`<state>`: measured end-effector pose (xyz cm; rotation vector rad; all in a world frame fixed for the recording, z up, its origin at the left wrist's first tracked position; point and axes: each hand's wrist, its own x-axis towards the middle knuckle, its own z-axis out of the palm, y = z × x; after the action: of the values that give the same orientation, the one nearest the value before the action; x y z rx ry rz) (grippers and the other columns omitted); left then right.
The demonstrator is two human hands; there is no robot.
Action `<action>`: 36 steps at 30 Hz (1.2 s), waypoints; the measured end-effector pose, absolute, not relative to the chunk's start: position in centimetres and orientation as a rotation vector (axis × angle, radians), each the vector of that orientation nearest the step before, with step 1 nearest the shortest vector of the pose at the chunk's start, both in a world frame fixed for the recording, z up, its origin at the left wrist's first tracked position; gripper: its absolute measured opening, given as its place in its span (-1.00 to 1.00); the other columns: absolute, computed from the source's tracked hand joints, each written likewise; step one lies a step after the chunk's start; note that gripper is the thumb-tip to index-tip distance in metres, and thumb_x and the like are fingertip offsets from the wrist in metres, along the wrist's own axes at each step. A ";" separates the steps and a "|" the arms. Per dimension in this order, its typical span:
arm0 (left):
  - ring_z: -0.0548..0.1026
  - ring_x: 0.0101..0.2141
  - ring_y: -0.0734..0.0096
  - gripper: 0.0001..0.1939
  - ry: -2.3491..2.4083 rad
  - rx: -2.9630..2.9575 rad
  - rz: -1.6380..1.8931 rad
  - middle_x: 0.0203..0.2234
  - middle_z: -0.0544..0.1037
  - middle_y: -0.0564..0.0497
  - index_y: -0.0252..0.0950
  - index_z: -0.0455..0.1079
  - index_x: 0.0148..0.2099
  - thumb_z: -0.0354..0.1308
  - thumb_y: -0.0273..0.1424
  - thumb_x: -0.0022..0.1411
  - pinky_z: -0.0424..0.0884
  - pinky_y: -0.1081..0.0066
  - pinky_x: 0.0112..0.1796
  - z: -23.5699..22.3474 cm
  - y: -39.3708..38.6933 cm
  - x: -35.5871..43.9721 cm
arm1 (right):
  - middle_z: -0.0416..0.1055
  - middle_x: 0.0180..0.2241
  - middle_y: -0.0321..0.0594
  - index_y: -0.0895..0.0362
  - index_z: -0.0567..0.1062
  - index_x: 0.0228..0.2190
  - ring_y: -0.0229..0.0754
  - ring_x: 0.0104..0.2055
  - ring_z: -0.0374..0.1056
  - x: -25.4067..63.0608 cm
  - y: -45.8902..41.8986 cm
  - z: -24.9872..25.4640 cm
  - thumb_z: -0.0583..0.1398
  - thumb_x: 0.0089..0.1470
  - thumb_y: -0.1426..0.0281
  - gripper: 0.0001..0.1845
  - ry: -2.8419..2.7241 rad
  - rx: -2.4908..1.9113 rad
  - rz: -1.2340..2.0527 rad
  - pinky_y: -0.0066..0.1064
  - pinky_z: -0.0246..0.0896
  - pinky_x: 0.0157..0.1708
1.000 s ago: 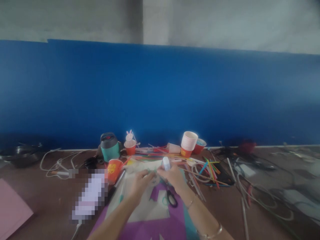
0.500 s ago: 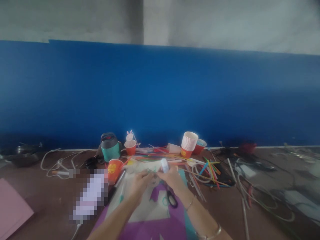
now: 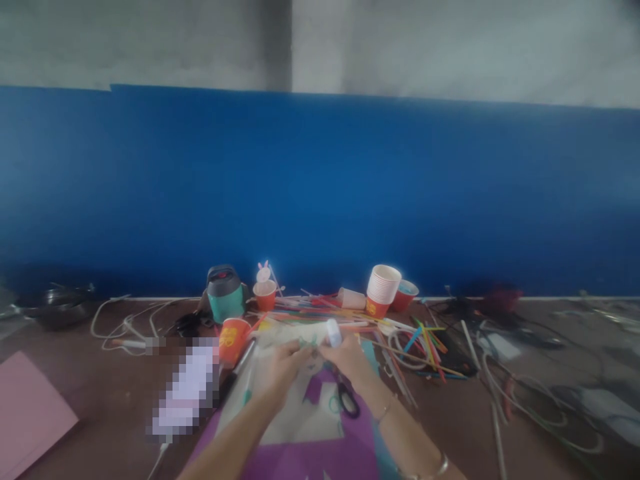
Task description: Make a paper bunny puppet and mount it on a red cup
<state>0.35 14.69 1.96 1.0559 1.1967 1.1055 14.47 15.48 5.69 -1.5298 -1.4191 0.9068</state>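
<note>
My left hand (image 3: 289, 365) is closed, its fingertips pinching a small green piece (image 3: 307, 342) over the white paper (image 3: 287, 417). My right hand (image 3: 347, 357) is closed beside it, its fingertips almost meeting the left ones. From its grasp sticks up a white tube (image 3: 333, 332) that resembles a glue stick. Under my right wrist lie scissors with black handles (image 3: 349, 402), partly covered. A purple paper cutout (image 3: 313, 388) and green marks lie on the white paper, which rests on a purple sheet (image 3: 300, 460).
Left of the paper are a dark pen or cutter (image 3: 243, 360), an orange paper cup (image 3: 233, 339) and a blurred-out phone (image 3: 187, 387). Behind stand a teal flask (image 3: 226, 300) and stacked cups (image 3: 383, 287). Colored straws (image 3: 425, 347) and cables (image 3: 530, 393) lie to the right.
The whole view has shifted slightly to the right and down. Both hands keep nearly the same pose, with the small green piece showing a little more clearly between the fingertips.
</note>
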 end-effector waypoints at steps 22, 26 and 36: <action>0.35 -0.55 0.47 -0.62 1.054 1.027 1.210 -0.60 0.48 0.01 -0.37 0.49 -0.47 0.35 -0.12 -0.16 0.20 0.49 -0.49 1.8 14.7 0.4 | 0.23 -0.67 -0.45 0.11 0.33 -0.61 -0.33 -0.58 0.15 14.5 15.6 5.3 0.23 -0.30 0.45 -0.86 -1.438 -1.448 1.081 -0.52 0.07 -0.56; 0.14 -0.66 0.60 -0.58 1.119 1.063 1.173 -0.68 0.34 0.11 -0.37 0.47 -0.48 0.32 -0.05 -0.13 -0.01 0.51 -0.60 1.8 14.7 0.3 | 0.24 -0.66 -0.45 0.11 0.33 -0.61 -0.34 -0.58 0.15 14.6 15.5 5.4 0.22 -0.30 0.45 -0.87 -1.411 -1.428 1.084 -0.53 0.07 -0.57; -0.15 -0.68 0.63 -0.51 1.060 1.095 1.078 -0.73 0.00 0.29 -0.33 0.41 -0.24 0.24 -0.01 -0.01 -0.24 0.47 -0.62 2.1 14.7 0.1 | 0.23 -0.73 -0.44 0.10 0.35 -0.64 -0.35 -0.70 0.11 14.9 16.2 4.7 0.24 -0.33 0.45 -0.87 -1.211 -1.430 1.078 -0.51 0.00 -0.72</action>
<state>0.09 14.72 2.08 1.0950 1.0605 1.0779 14.85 16.24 4.70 -1.4304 -1.2106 1.0784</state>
